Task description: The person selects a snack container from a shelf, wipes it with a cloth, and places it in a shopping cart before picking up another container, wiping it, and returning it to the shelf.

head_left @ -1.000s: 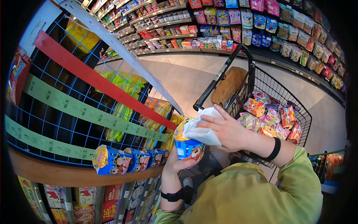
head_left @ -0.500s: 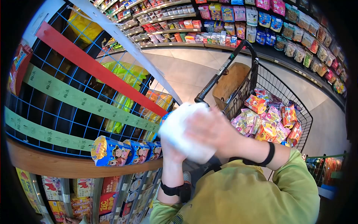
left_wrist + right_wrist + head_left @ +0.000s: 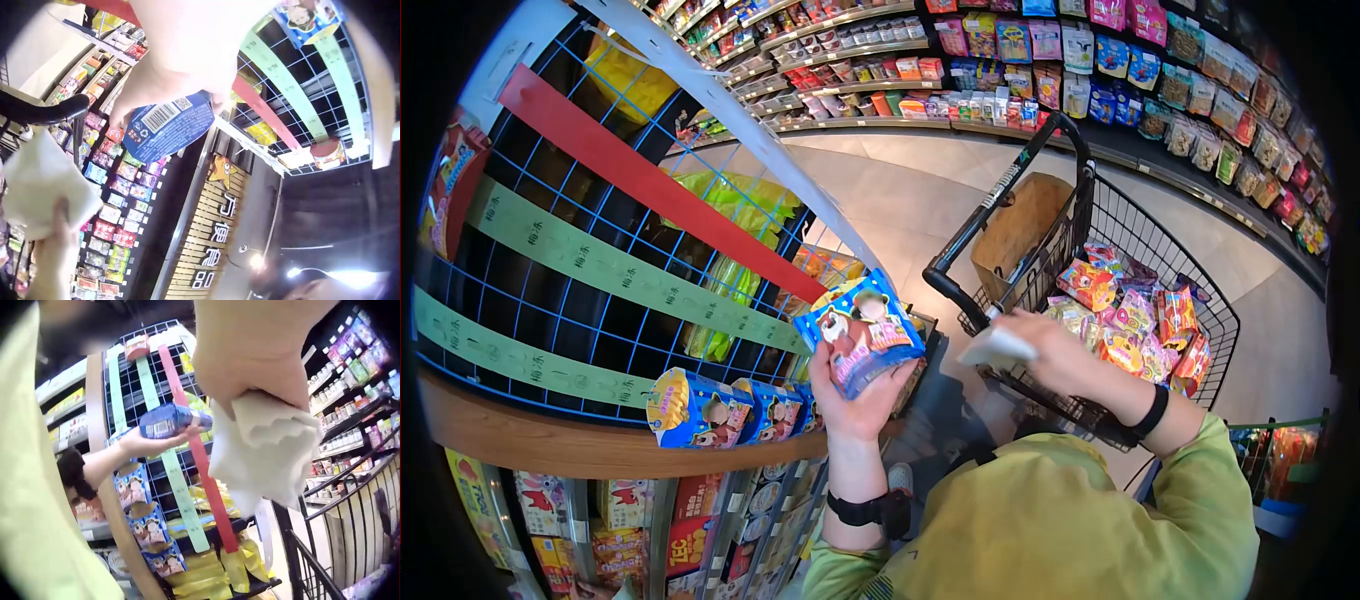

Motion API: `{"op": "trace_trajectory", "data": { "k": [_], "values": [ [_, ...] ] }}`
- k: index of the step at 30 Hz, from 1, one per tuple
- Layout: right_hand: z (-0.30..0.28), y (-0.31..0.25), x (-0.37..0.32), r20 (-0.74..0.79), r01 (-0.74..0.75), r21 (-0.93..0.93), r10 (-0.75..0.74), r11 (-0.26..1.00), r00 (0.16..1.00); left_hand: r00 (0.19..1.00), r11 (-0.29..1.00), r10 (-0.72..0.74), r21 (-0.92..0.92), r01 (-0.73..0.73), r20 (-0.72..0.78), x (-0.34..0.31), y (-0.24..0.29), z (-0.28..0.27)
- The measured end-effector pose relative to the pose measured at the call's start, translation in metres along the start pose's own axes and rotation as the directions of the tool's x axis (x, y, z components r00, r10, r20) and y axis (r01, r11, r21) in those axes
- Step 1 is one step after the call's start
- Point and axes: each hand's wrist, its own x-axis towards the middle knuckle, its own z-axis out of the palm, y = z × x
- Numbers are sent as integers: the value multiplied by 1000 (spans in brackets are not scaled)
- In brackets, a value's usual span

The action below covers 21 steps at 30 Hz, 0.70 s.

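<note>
One blue snack pack (image 3: pixel 865 335) sits tilted in the left hand (image 3: pixel 855 412), whose fingers curl round its lower part, just above the wooden shelf (image 3: pixel 580 440) and beside similar packs (image 3: pixel 700 408). The right hand (image 3: pixel 1055 350) pinches a bunched white cloth (image 3: pixel 998 347) near the shopping cart (image 3: pixel 1165 230). The pack looks light, with fairly stiff walls that could dent under a hard squeeze and a glossy print that may slip; its lower sides seem the best hold. The cloth looks soft and limp, easiest gathered in a fold. Half a second ago the cloth covered the pack, both hands close together; now they are apart and the printed front shows.
</note>
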Motion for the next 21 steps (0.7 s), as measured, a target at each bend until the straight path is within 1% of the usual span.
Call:
{"op": "trace_trajectory", "data": {
  "k": [1,2,3,4,5,6,7,8,9,10,11,13,14,15,16,17,18,19,20,21],
  "values": [
    [-4,-1,0,1,6,-6,-6,1000,1000,999,998,51,33,-51,0,0,-3,-3],
    [-9,-7,-3,-202,-94,197,134,976,970,995,993,99,65,-98,-2,1,-8,-5],
    [-13,-20,-3,-363,-148,410,309,900,879,995,994,101,31,-101,12,1,-13,-8],
    [-11,-31,1,-464,-61,374,243,925,852,996,995,85,58,-85,6,1,-19,-14],
    [-7,-44,10,-551,74,299,108,952,828,998,994,68,85,-68,2,4,-25,-19],
    [6,-50,15,-425,76,522,182,850,887,996,986,81,143,-86,42,8,-35,-20],
    [18,-57,18,-283,53,715,220,698,933,995,978,37,203,-55,91,10,-42,-16],
    [17,-69,17,-325,102,285,-4,953,946,999,972,38,230,-41,16,9,-53,-6],
    [13,-80,14,-249,165,-212,-216,963,944,997,966,42,257,-26,-60,7,-60,11],
    [20,-74,14,-299,166,-182,-216,969,929,999,980,-29,194,37,-45,8,-60,5],
    [21,-68,15,-304,161,-184,-212,970,929,998,980,-35,197,43,-43,7,-59,2],
    [15,-56,18,-340,283,-62,-287,957,896,993,924,-17,380,-29,117,5,-57,-1],
    [10,-54,17,-372,249,64,-208,966,905,991,945,-20,326,-24,132,6,-59,0],
    [11,-50,16,-354,194,411,-41,891,934,991,945,-25,326,-19,131,6,-61,-2],
    [9,-50,15,-386,252,569,-17,783,922,986,951,-61,310,9,158,8,-62,-5],
    [5,-52,16,-414,309,699,12,645,910,978,955,-96,295,38,186,10,-63,-7],
    [5,-49,15,-444,304,680,45,667,895,978,962,-72,272,16,196,11,-68,3],
    [3,-46,11,-447,303,677,48,671,893,977,962,-78,271,22,199,13,-71,1],
    [1,-43,5,-299,185,851,164,491,940,977,965,-95,259,43,191,15,-73,-2],
    [0,-39,-1,-123,55,961,242,272,962,977,967,-113,247,65,183,16,-75,-4]
  ]
}}
